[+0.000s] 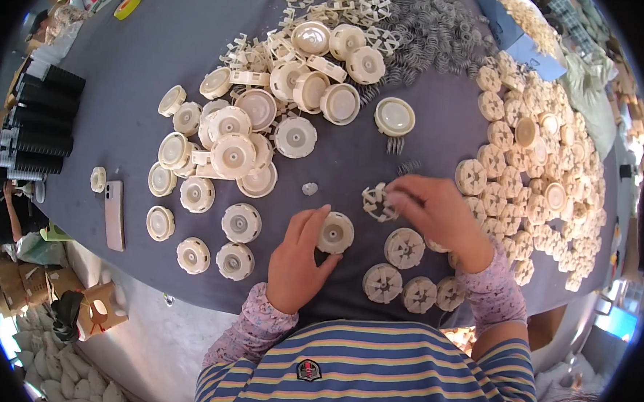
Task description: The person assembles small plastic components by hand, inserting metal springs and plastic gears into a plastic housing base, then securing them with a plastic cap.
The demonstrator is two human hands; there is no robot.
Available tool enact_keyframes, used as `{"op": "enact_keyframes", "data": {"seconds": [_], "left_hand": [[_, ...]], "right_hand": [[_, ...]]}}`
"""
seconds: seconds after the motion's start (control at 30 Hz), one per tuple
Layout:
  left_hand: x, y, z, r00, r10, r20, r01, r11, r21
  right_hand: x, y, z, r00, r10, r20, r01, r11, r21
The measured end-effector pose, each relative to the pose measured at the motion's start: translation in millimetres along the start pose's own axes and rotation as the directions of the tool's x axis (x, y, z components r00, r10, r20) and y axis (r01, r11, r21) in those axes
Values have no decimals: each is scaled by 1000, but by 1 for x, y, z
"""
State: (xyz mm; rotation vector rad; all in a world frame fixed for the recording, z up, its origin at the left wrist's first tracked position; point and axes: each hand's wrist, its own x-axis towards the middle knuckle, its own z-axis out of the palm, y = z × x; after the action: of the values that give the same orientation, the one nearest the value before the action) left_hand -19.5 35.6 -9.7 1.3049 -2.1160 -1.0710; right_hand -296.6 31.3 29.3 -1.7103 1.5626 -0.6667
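Note:
My left hand (pixel 299 254) is closed around the edge of a round cream plastic housing (pixel 335 233), hollow side up, on the grey cloth. To its upper right, my right hand (pixel 438 211) pinches a white openwork plastic ring (pixel 375 202) with several prongs, held apart from the housing. Just below the right hand stand several assembled round pieces (pixel 405 248) with spoked tops. Left of my left hand lie loose hollow housings (pixel 241 223). A small translucent lump (pixel 309 189) rests above the left hand. A few springs (pixel 409 165) lie beyond the right hand.
A heap of housings (pixel 233 155) covers the middle left, with openwork rings (pixel 346 9) and a mound of springs (pixel 440 32) behind. Many assembled pieces (pixel 499 161) spread along the right. A phone (pixel 115 216) and a tape roll (pixel 127 6) lie left. Another person (pixel 17 210) sits far left.

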Motion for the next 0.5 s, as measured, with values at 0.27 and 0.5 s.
{"op": "enact_keyframes", "data": {"seconds": [0.27,0.5], "left_hand": [[-1,-10,13,984,149,-95,-143,988,59],[-17,-17,13,975,178,-136,-168,982,80]], "right_hand": [[-10,13,8,980,-196,-17,189,960,-206],[12,41,-79,938,-36,-345,20,999,-50]]}}
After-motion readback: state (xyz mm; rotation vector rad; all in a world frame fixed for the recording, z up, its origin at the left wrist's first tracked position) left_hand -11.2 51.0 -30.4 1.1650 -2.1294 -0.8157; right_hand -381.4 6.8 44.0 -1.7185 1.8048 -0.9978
